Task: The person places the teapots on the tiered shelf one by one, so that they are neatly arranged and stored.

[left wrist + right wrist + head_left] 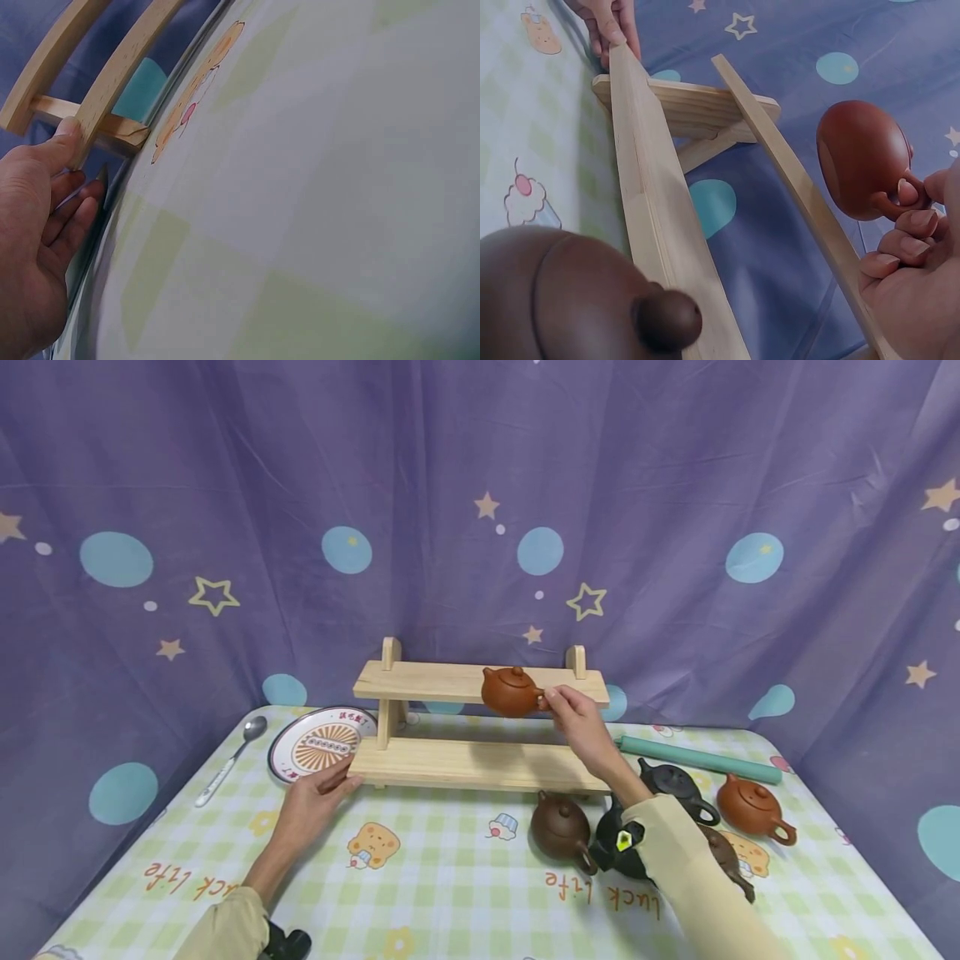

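Note:
My right hand (581, 727) pinches the handle of a reddish-brown clay teapot (510, 693). In the right wrist view, that teapot (862, 157) hangs in the air near the upper board, and its base is visible. A two-tier wooden display rack (480, 764) stands at the middle of the table. The left end of its lower board is held by my left hand (315, 802). Seen from the left wrist, the thumb of this hand (45, 217) lies on top of the board (124, 67) and the other fingers curl beneath.
Right of the rack sit a dark brown teapot (561, 828), black teapots (671, 781), another reddish-brown teapot (750, 806) and a brown one (722, 852), partly behind my sleeve. A green rod (697, 758) lies behind them. At left are a plate (288, 747) and a spoon (232, 760).

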`<state>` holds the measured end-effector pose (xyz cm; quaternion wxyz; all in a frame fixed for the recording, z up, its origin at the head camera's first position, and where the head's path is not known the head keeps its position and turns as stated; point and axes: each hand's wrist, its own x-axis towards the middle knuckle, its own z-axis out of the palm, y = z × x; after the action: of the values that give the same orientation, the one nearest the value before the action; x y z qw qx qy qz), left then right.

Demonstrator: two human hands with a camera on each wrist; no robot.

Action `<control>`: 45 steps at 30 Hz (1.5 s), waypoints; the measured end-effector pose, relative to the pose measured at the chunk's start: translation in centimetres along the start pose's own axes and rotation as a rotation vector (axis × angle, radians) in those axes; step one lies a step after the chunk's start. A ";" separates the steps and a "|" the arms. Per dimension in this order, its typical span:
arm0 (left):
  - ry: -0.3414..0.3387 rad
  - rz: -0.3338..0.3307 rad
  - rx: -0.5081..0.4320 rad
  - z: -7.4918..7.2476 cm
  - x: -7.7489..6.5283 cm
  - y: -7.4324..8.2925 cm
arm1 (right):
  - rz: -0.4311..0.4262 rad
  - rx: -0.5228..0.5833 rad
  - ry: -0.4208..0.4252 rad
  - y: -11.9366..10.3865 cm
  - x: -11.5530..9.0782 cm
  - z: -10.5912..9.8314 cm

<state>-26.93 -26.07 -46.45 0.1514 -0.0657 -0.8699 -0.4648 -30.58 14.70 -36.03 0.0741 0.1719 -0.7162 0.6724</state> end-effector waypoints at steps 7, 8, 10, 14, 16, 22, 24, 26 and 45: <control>0.004 0.004 -0.001 0.1 0.1 -0.1 | -0.011 0.020 0.007 0.0 0.9 1.2; 0.003 0.002 -0.003 0.1 0.1 0.0 | -0.013 0.020 0.007 0.0 1.0 1.4; 0.001 -0.001 0.000 0.1 0.1 0.0 | -0.015 0.014 0.007 0.0 1.3 1.7; -0.004 -0.012 0.006 -0.1 0.1 0.1 | -0.016 0.008 0.000 0.1 1.7 2.4; -0.006 -0.019 0.008 -0.1 0.1 0.2 | -0.015 0.016 -0.006 0.2 1.8 2.6; -0.013 -0.035 0.001 -0.2 0.0 0.3 | -0.018 0.054 -0.009 0.1 2.4 3.6; -0.014 -0.035 0.000 -0.1 0.1 0.3 | -0.020 0.062 -0.012 0.2 2.5 3.9; -0.013 -0.034 -0.002 -0.1 0.1 0.3 | -0.018 0.066 -0.009 0.2 2.6 4.2; 0.011 -0.014 0.030 -0.1 0.0 0.1 | -0.012 -0.008 0.029 -0.3 4.3 7.6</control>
<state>-26.87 -26.04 -46.31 0.1538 -0.0546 -0.8764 -0.4531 -33.49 6.55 -34.95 0.0894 0.1659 -0.7168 0.6713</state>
